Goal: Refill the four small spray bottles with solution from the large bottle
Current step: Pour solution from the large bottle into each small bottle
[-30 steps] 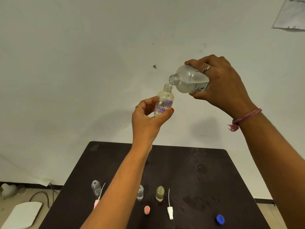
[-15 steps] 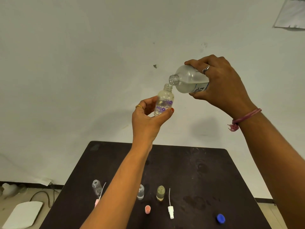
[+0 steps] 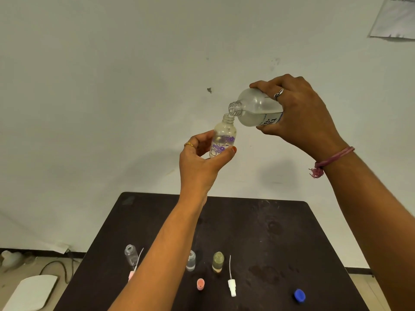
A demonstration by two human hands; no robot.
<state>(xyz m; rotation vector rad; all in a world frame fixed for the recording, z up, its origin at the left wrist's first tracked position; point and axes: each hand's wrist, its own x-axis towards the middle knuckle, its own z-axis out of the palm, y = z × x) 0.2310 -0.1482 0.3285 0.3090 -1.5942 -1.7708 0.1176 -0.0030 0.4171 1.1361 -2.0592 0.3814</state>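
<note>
My left hand (image 3: 202,162) grips a small clear spray bottle with purple flowers (image 3: 223,139), upright and uncapped, raised above the table. My right hand (image 3: 298,115) holds the large clear bottle (image 3: 253,111) tipped almost sideways, its open mouth right over the small bottle's neck. On the dark table (image 3: 280,243) stand three more small open bottles: a clear one (image 3: 131,254) at the left, a clear one (image 3: 190,260) beside my forearm, and an olive-tinted one (image 3: 218,261).
A white spray pump with tube (image 3: 231,286), a pink cap (image 3: 200,283), a pink pump (image 3: 131,274) partly behind my arm and a blue cap (image 3: 299,295) lie near the table's front. A white object (image 3: 31,292) and a cable lie on the floor at left.
</note>
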